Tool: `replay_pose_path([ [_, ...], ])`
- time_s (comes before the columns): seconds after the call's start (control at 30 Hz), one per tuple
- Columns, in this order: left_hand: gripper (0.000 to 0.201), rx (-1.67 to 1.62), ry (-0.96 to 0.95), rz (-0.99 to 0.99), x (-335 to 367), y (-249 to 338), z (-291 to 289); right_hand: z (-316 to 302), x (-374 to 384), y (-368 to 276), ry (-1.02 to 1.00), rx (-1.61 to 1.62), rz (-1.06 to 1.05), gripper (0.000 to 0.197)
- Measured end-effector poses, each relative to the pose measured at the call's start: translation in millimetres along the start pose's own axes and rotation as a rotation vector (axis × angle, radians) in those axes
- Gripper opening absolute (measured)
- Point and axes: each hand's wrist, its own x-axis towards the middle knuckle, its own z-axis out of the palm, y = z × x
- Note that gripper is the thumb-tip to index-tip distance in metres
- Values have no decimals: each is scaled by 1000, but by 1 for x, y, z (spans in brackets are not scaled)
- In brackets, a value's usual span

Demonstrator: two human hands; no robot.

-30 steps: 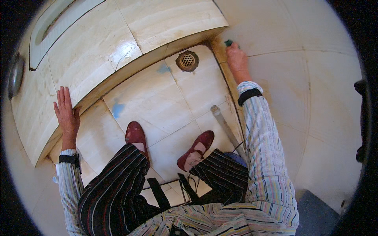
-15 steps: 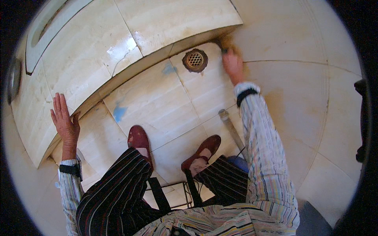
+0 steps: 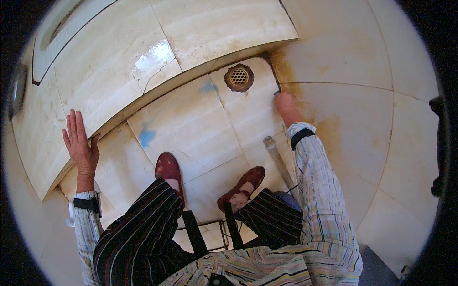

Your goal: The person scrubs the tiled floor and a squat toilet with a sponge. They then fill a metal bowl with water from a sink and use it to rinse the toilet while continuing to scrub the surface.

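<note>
My left hand (image 3: 82, 148) lies flat, fingers stretched, on the edge of the raised tiled ledge (image 3: 109, 71). Low at the floor's right edge, my right hand (image 3: 287, 108) is closed where the floor tiles (image 3: 191, 128) meet the wall tiles (image 3: 343, 114). A small dark bit shows at its fingertips; the rest of what it holds is hidden. Brown stains (image 3: 286, 64) run along that joint. A round floor drain (image 3: 239, 78) with a metal grate and a rusty rim lies left of and beyond the right hand.
A grey pipe (image 3: 279, 157) lies near my right forearm. My dark red shoes (image 3: 168, 167) stand on the floor, which has blue smears (image 3: 147, 137). A pale fixture with a slot (image 3: 50, 50) sits on the ledge at far left. A metal frame (image 3: 217, 233) shows between my legs.
My right hand has moved nearer to me along the stained joint, away from the corner under the ledge. My left hand stays pressed on the ledge.
</note>
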Motion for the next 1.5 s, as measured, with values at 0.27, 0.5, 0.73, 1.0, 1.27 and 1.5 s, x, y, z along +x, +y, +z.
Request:
replay_pose_path([
  [0.27,86,31,-14,-13,0,-2,5,-70,83,0,520,11,-38,16],
  [0.5,84,-10,3,10,1,-1,-1,11,26,-5,195,97,-44,19],
  [0.73,84,3,11,-10,-1,3,-1,16,-1,11,213,330,205,19],
  [1.0,88,-2,23,4,0,-2,6,-63,91,5,536,-7,-77,19],
  [1.27,87,6,22,-8,1,1,-2,33,21,9,324,-4,-156,21],
  [1.5,84,10,33,-9,0,4,-4,-25,7,-7,437,278,-103,24],
])
